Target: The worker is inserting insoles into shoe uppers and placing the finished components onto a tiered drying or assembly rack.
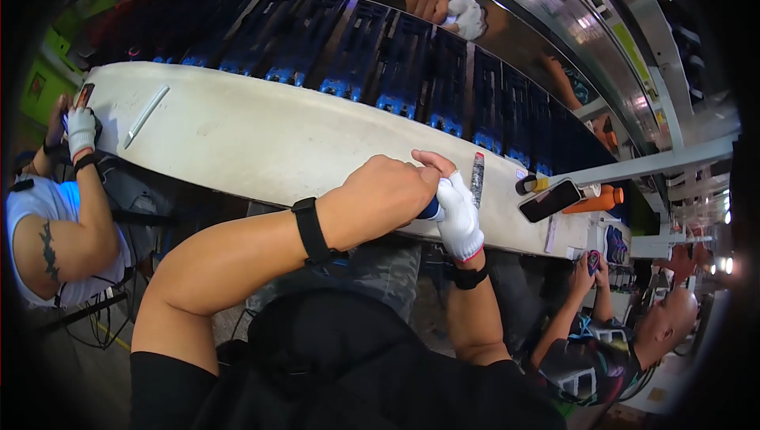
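My left hand [384,196] is bare, its fingers curled into a fist over a small dark blue piece [430,209]. Most of that piece is hidden between my hands, so its kind cannot be made out. My right hand [459,216] wears a white glove that leaves the fingertips bare, and it closes round the same piece from the right, touching the left. Both are held above the near edge of a long pale worktable [261,133]. Just beyond the right hand lies a patterned stick-like tube with a red end [477,176].
Behind the table runs a row of dark blue slotted racks [356,58]. Rightward are a phone [549,201], an orange bottle [595,199] and dark shoes [615,244]. A white strip-like tool [147,116] lies left. People work at both sides [67,232], [606,351].
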